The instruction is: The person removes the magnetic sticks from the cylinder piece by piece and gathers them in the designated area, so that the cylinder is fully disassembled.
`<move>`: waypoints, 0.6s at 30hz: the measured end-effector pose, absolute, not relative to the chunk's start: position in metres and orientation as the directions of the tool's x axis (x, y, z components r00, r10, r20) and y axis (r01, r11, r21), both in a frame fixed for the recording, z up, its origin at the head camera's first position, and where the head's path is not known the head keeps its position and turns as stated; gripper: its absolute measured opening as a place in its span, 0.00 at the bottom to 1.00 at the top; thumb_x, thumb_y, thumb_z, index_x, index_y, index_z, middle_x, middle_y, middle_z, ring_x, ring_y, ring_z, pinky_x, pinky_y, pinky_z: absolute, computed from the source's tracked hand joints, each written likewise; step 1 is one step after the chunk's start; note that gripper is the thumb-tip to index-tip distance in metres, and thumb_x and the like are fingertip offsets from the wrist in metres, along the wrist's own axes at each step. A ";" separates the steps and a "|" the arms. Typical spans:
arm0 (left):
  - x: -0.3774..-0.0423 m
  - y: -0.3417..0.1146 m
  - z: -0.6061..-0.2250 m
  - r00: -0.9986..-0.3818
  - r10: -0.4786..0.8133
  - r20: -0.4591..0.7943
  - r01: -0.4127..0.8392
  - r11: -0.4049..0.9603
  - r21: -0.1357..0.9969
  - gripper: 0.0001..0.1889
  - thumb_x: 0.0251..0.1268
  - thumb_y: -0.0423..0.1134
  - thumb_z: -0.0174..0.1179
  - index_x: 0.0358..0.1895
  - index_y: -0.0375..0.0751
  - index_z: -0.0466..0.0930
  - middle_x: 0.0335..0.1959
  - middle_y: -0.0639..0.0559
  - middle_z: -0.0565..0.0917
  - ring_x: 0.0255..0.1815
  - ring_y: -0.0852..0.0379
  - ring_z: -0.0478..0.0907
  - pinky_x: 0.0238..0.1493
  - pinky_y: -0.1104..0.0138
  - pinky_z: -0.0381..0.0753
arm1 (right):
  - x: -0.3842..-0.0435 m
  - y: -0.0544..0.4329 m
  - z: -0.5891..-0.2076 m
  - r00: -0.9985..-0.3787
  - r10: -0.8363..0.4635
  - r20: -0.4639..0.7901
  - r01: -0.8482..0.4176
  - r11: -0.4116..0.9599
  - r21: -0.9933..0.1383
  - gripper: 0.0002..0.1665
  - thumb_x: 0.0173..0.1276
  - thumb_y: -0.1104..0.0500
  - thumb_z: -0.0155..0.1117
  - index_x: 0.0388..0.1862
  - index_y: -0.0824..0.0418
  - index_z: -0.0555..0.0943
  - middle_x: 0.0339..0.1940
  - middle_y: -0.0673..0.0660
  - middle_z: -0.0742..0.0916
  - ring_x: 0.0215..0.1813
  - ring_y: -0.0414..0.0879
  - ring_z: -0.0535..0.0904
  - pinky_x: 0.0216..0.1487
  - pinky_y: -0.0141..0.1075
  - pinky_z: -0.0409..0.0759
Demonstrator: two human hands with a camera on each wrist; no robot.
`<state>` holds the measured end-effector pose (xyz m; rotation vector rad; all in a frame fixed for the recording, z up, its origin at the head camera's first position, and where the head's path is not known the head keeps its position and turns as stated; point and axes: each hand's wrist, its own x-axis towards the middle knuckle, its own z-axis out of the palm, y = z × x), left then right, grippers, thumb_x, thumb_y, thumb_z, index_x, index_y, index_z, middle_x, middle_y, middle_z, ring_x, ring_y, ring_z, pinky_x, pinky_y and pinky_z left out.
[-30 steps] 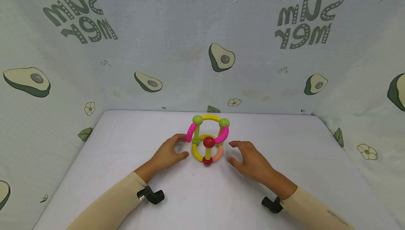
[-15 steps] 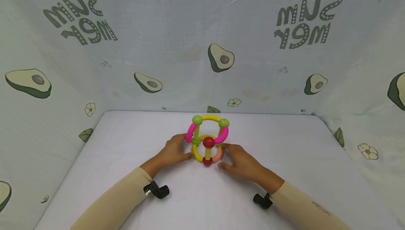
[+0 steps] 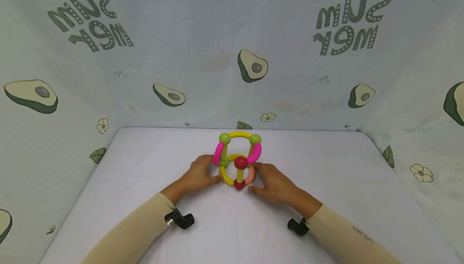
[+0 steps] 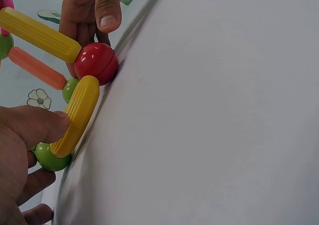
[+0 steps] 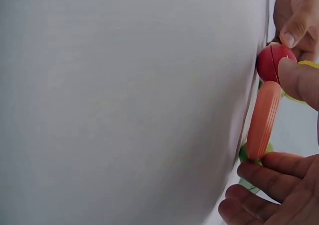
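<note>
A cube-like frame of magnetic sticks and balls (image 3: 255,153) stands on the white table, with green and red balls joined by yellow, pink and orange sticks. My left hand (image 3: 197,173) holds its left side. In the left wrist view the thumb lies on a curved yellow stick (image 4: 82,113), and fingers reach behind a green ball (image 4: 51,158). On the other side, my right hand (image 3: 275,185) grips the lower right. Its thumb overlaps the red ball (image 5: 271,63) in the right wrist view, while fingertips meet the far end of a curved orange stick (image 5: 263,120).
The white table (image 3: 326,163) reaches back to a hanging cloth (image 3: 210,22) printed with avocados and lettering. More of this cloth rises along both sides. Each wrist carries a black camera mount, seen on the left (image 3: 180,219) and on the right (image 3: 298,227).
My right hand has moved left from beside the frame to its lower right side. My left hand has come slightly closer. The frame has turned a little, its front red balls shifting right.
</note>
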<state>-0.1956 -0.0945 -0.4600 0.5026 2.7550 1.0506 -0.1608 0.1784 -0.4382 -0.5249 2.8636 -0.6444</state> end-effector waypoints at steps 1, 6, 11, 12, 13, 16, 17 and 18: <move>-0.195 -0.095 -0.461 -0.931 0.364 -0.017 0.260 0.698 0.667 0.36 0.60 0.45 0.74 0.70 0.38 0.73 0.68 0.41 0.74 0.72 0.39 0.65 0.69 0.40 0.66 | -0.162 0.178 -0.438 -0.924 -0.374 -0.074 -0.306 0.843 -0.442 0.49 0.61 0.48 0.79 0.75 0.66 0.69 0.66 0.61 0.79 0.69 0.57 0.73 0.68 0.52 0.74; -0.193 -0.097 -0.462 -0.926 0.377 0.003 0.285 0.695 0.660 0.35 0.60 0.44 0.75 0.69 0.39 0.73 0.67 0.42 0.75 0.71 0.40 0.66 0.69 0.42 0.66 | -0.166 0.176 -0.437 -0.926 -0.366 -0.087 -0.294 0.847 -0.444 0.52 0.57 0.48 0.81 0.74 0.66 0.68 0.64 0.60 0.80 0.67 0.56 0.74 0.63 0.52 0.78; -0.191 -0.099 -0.461 -0.922 0.386 0.017 0.296 0.679 0.672 0.33 0.60 0.43 0.74 0.68 0.40 0.75 0.66 0.42 0.76 0.72 0.41 0.66 0.70 0.42 0.64 | -0.170 0.174 -0.438 -0.931 -0.353 -0.096 -0.277 0.850 -0.448 0.54 0.53 0.46 0.84 0.75 0.62 0.69 0.62 0.56 0.81 0.66 0.54 0.74 0.60 0.52 0.80; -0.190 -0.100 -0.461 -0.921 0.388 0.020 0.299 0.676 0.674 0.33 0.60 0.43 0.74 0.68 0.39 0.75 0.66 0.43 0.76 0.72 0.41 0.66 0.70 0.42 0.63 | -0.171 0.174 -0.438 -0.930 -0.355 -0.091 -0.279 0.848 -0.451 0.53 0.53 0.46 0.84 0.74 0.61 0.70 0.60 0.55 0.82 0.65 0.54 0.75 0.60 0.52 0.80; -0.189 -0.100 -0.461 -0.920 0.392 0.022 0.303 0.673 0.675 0.32 0.60 0.43 0.74 0.67 0.40 0.75 0.66 0.43 0.76 0.72 0.42 0.65 0.71 0.42 0.63 | -0.172 0.174 -0.438 -0.929 -0.359 -0.086 -0.284 0.843 -0.457 0.52 0.52 0.46 0.85 0.73 0.60 0.71 0.59 0.54 0.82 0.64 0.53 0.75 0.60 0.52 0.80; -0.188 -0.101 -0.461 -0.914 0.404 0.036 0.320 0.664 0.676 0.31 0.60 0.42 0.74 0.67 0.40 0.76 0.64 0.46 0.78 0.72 0.43 0.66 0.71 0.43 0.62 | -0.175 0.173 -0.439 -0.927 -0.366 -0.076 -0.292 0.836 -0.465 0.50 0.49 0.46 0.86 0.70 0.57 0.74 0.55 0.50 0.83 0.62 0.50 0.76 0.60 0.51 0.81; -0.187 -0.102 -0.461 -0.913 0.407 0.041 0.325 0.660 0.677 0.31 0.60 0.41 0.74 0.66 0.40 0.76 0.63 0.47 0.78 0.71 0.43 0.66 0.71 0.44 0.62 | -0.176 0.172 -0.438 -0.927 -0.366 -0.078 -0.291 0.836 -0.466 0.50 0.49 0.46 0.87 0.69 0.56 0.74 0.54 0.49 0.83 0.61 0.50 0.75 0.59 0.51 0.81; -0.187 -0.102 -0.461 -0.911 0.411 0.043 0.330 0.659 0.676 0.30 0.61 0.41 0.74 0.66 0.41 0.76 0.62 0.48 0.79 0.71 0.44 0.66 0.71 0.44 0.62 | -0.176 0.172 -0.438 -0.928 -0.365 -0.081 -0.288 0.836 -0.467 0.50 0.48 0.46 0.87 0.69 0.55 0.74 0.53 0.49 0.83 0.61 0.50 0.76 0.59 0.51 0.81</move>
